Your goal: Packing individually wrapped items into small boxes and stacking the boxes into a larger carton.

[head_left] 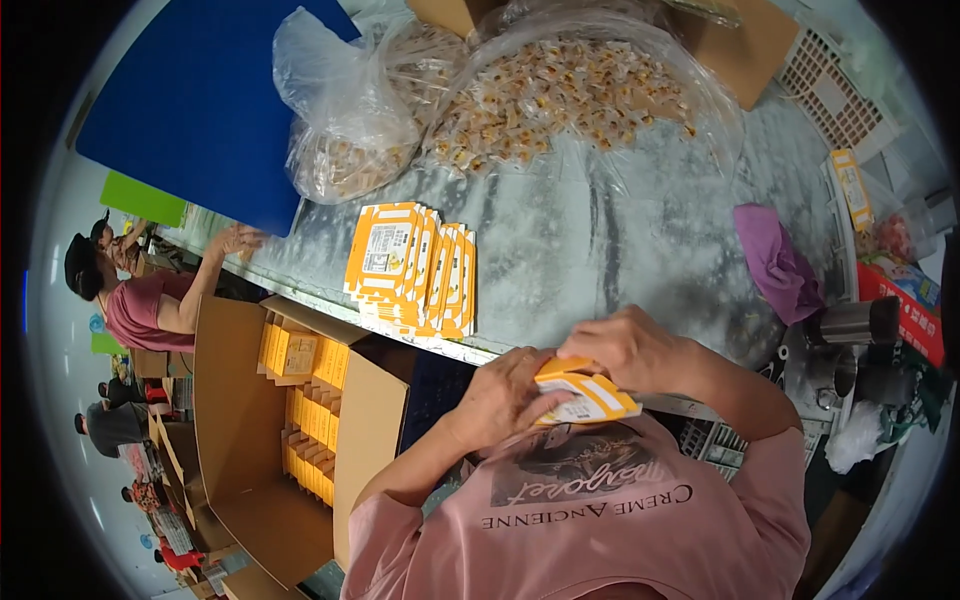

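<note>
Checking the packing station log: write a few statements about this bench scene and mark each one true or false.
1. Both hands, left hand and right hand, hold a small yellow and white carton. True.
2. The stack of flat cartons lies on the floor. False: it lies on the grey table.
3. The open cardboard box holds rows of yellow cartons. True.
4. The purple cloth covers the clear bags of wrapped pieces. False: it lies apart, to their right.
</note>
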A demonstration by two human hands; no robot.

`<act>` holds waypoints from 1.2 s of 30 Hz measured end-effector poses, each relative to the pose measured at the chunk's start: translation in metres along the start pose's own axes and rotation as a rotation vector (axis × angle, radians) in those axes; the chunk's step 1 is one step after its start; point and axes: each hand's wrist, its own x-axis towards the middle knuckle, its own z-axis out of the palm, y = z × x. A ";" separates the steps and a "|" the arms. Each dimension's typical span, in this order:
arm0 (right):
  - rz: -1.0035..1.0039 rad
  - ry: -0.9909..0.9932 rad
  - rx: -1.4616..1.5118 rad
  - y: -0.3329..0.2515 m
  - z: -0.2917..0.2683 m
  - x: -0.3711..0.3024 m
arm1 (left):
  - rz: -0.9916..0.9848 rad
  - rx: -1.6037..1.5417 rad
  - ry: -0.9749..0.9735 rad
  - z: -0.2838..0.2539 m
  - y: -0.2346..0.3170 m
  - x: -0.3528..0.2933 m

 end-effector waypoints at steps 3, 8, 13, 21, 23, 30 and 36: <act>0.238 0.208 0.534 0.011 0.003 0.008 | -0.022 -0.021 -0.030 -0.006 -0.004 0.007; 0.292 0.906 0.703 0.037 0.048 -0.012 | -0.312 -0.506 0.468 0.024 -0.024 0.020; 0.425 0.756 0.437 0.020 0.100 -0.019 | -0.287 -0.331 0.549 0.077 -0.025 0.016; 0.464 0.793 0.639 0.022 0.106 -0.024 | -0.386 -0.347 0.463 0.072 -0.032 0.005; 0.461 0.785 0.630 0.026 0.103 -0.029 | -0.344 -0.329 0.497 0.067 -0.030 0.005; 0.456 0.689 0.301 0.017 0.078 -0.022 | -0.455 -0.507 0.549 0.052 -0.019 0.016; 0.288 0.601 -0.005 0.016 0.060 -0.019 | -0.383 -0.301 0.477 0.049 -0.021 0.019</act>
